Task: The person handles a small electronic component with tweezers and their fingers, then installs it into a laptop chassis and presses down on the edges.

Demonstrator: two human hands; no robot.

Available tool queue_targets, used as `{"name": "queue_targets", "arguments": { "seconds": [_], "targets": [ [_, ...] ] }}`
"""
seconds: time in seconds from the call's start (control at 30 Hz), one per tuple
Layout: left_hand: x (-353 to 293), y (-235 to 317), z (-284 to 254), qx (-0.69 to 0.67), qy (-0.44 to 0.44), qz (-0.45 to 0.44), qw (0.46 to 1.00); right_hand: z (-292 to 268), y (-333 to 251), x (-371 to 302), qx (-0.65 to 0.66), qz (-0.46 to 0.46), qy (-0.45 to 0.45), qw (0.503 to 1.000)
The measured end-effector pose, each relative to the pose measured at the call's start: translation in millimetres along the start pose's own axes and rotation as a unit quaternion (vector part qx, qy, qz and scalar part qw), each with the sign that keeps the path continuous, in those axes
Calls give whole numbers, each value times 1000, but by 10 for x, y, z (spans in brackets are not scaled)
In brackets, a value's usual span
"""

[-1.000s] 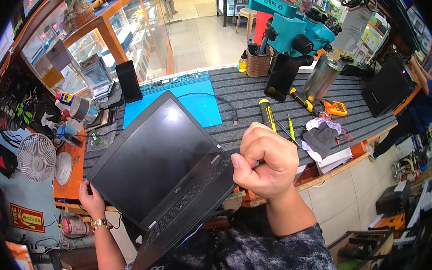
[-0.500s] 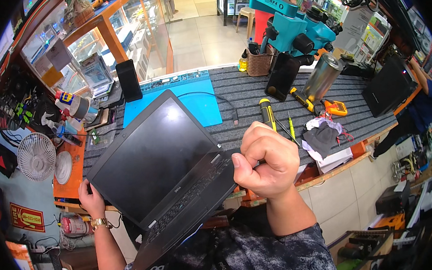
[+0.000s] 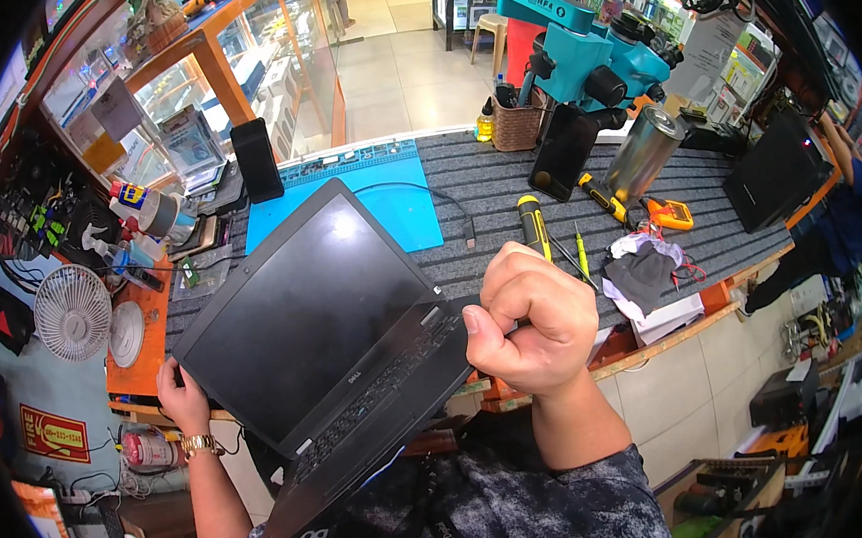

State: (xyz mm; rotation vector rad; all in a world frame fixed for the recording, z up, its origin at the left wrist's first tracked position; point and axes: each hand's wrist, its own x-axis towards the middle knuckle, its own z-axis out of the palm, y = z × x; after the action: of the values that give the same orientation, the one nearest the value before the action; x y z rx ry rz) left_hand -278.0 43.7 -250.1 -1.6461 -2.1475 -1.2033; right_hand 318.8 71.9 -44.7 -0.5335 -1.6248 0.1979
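A black laptop [image 3: 313, 306], opened wide and tilted, is held up over the near edge of the workbench, its dark screen reflecting a bright spot. Its keyboard [image 3: 361, 409] runs along the side closer to my body. My left hand [image 3: 182, 399], with a gold watch above it, grips the screen's lower left corner; some of its fingers are hidden behind the lid. My right hand [image 3: 538, 316] is curled closed at the right end of the laptop's base, thumb against the edge.
Behind the laptop lies a blue repair mat [image 3: 405, 207]. To the right are a yellow-black screwdriver [image 3: 531, 226], a multimeter [image 3: 669, 215], a dark cloth [image 3: 641, 274], a metal can [image 3: 646, 149] and a teal microscope [image 3: 590, 65]. A white fan [image 3: 73, 312] stands left; a person [image 3: 851, 198] is at far right.
The laptop and both my hands keep their places. At the far right, the other person has shifted slightly.
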Motion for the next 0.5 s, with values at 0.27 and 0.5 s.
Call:
{"name": "queue_targets", "arguments": {
  "seconds": [0.27,0.5],
  "targets": [
    [-1,15,-9,-11,2,0,1000,17,-32,14,4,21,10,1000],
    [-5,16,4,-18,11,2,1000,19,-29,16,1,23,9,1000]
  ]
}}
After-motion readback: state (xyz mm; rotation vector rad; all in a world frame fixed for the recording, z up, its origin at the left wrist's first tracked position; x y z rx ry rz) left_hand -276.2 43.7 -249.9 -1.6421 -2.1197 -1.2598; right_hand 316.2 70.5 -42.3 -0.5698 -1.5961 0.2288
